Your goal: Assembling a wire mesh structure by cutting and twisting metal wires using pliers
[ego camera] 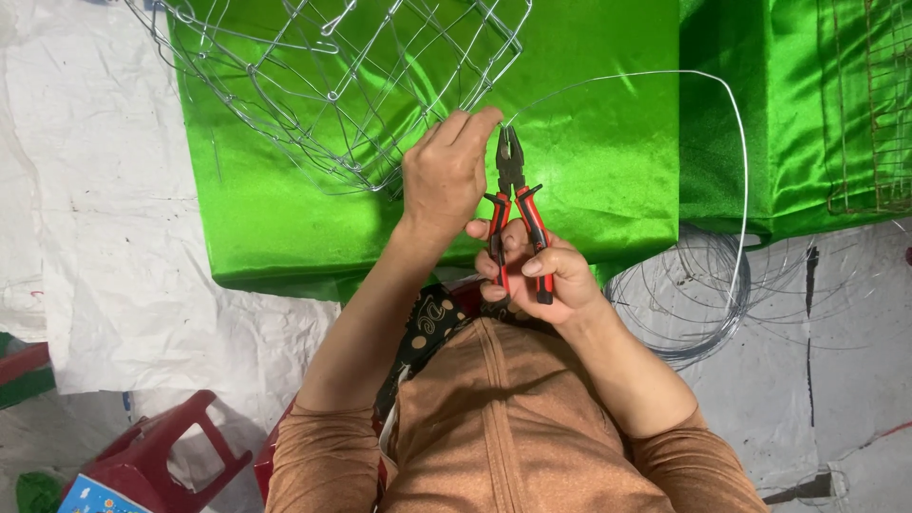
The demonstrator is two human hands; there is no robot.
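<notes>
Both hands raised, left hand (445, 176) pinching wire (665, 76), right hand (537, 275) gripping pliers (513, 195)

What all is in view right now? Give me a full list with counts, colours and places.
wire frame: one, silver, on the green cloth, upper left
loose wire: one strand, silver, arcing from the plier tip to the coil
wire coil: one, grey, on the floor at right
pliers: one, red and black handles, centre, tip at the wire
green cloth: shiny green, covering the work surface
second wire frame: one, rusty, far right on green cloth
white sheeting: on the floor, left
stool: one, red, lower left
left hand: pinching the wire at the frame
right hand: gripping the plier handles
</notes>
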